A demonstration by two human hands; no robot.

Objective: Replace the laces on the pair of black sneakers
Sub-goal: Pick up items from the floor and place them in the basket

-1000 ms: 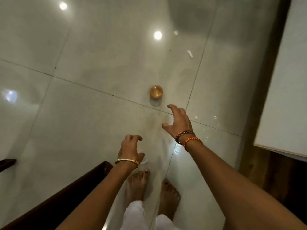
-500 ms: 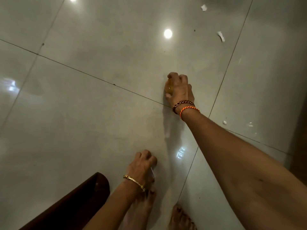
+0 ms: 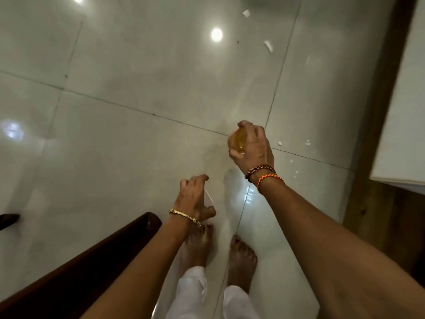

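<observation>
While the person stands barefoot on the tiled floor [image 3: 115, 157], no sneakers or laces show; where they are cannot be told, so the task looks unstarted. Nearest, dark wooden rail [image 3: 76, 261]. Left hand [image 3: 195, 199]: fingers curled, pinching something thin and pale, unclear what. Farther out, right hand [image 3: 253, 148] grips an amber round object [image 3: 238, 140]. Beyond, paper scraps [image 3: 268, 46].

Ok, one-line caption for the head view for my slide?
Standing barefoot on glossy floor tiles, the right hand grips a round amber object; the left hand holds something thin and pale.
</observation>
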